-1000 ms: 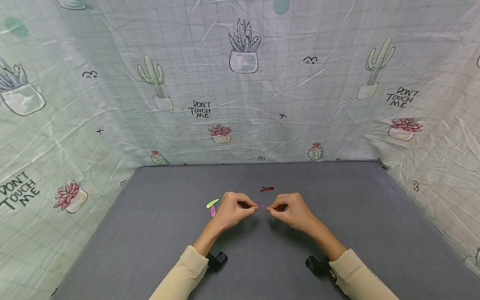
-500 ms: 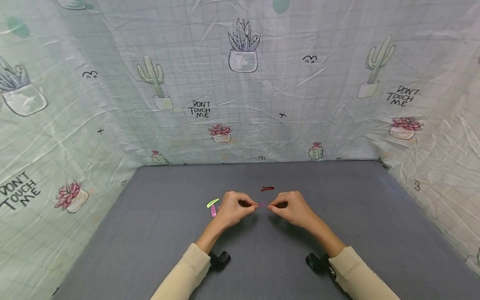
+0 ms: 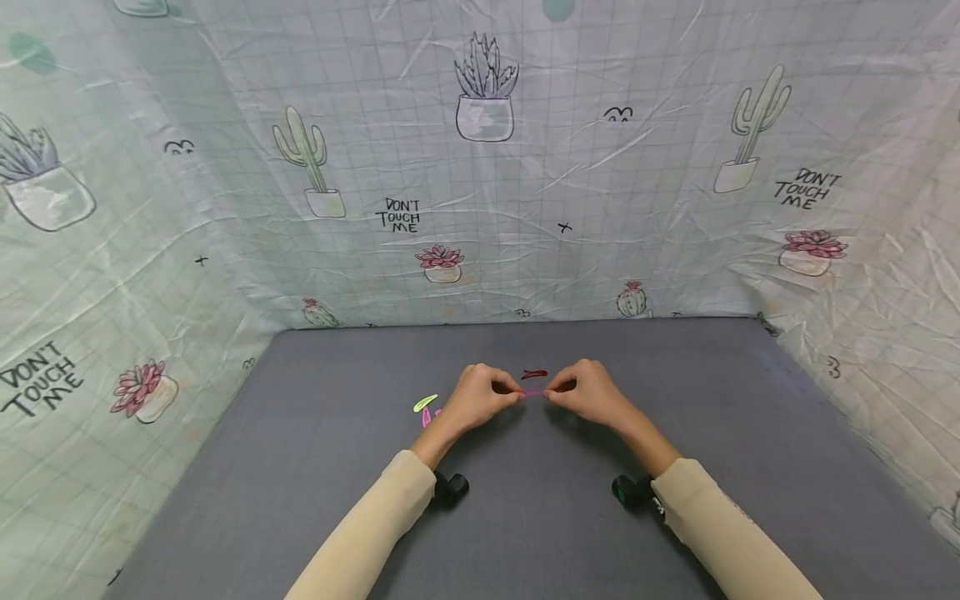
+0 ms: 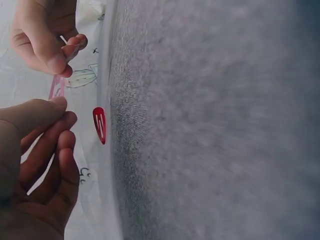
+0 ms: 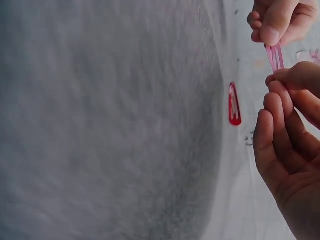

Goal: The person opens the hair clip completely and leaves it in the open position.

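Between my two hands a pink snap hair clip [image 3: 533, 392] is held above the table, one end in each hand. My left hand [image 3: 478, 395] pinches its left end between thumb and index finger. At the other end, the thumb and index finger of my right hand [image 3: 588, 392] pinch it too. The right wrist view shows the slotted middle of the pink clip [image 5: 275, 58] bare between the fingertips; both ends are covered. Just beyond the hands lies a red snap hair clip [image 3: 535, 374], also visible in the left wrist view as a red clip [image 4: 99, 125].
Left of my left hand lie a yellow-green hair clip [image 3: 425, 403] and a pink hair clip [image 3: 426, 417], with a bit of something pink partly hidden by the hand. The grey tabletop [image 3: 337, 467] ends at a patterned cloth backdrop [image 3: 525, 183].
Both hands have moved forward with the pink clip, closer to the red clip. The clips on the table have stayed in place.
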A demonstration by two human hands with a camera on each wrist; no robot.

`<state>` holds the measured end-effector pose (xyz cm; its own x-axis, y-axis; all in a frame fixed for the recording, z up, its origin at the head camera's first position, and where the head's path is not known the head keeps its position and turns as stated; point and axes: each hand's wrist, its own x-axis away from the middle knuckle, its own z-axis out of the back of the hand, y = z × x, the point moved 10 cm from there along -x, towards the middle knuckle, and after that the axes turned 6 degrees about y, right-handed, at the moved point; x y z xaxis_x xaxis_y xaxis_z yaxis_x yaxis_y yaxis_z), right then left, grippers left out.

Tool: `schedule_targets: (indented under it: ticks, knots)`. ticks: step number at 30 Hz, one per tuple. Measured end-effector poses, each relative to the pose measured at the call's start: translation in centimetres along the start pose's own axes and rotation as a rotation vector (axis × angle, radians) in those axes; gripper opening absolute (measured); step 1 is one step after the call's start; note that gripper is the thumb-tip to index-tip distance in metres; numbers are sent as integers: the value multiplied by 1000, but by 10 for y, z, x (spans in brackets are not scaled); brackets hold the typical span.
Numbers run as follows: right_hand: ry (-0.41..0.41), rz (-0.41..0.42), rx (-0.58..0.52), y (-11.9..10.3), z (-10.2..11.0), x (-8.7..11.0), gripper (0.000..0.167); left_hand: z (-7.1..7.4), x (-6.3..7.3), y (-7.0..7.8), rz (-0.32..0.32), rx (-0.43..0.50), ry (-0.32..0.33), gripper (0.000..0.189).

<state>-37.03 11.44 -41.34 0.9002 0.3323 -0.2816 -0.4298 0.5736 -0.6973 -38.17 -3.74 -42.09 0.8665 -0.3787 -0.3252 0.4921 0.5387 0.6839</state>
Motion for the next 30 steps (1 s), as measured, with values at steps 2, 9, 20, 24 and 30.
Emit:
schedule_targets:
  ticks: [2,9,20,24,30]
  knots:
    - [-17,-22,16,6,-1,-4,8,-3,-3,-4,6,-9,-7,4]
    - [-56,-60,41,18,-6,-11,9,-12,-8,-13,17,-50,-35,5]
    - [-66,-89,38,29,-8,-17,9,-21,-18,-17,29,-88,-79,6]
    - [-70,-103,54,30,-8,-17,9,-24,-20,-20,31,-98,-95,7]
    - [-79,-121,68,31,-9,-18,8,-27,-22,-21,14,-110,-110,7]
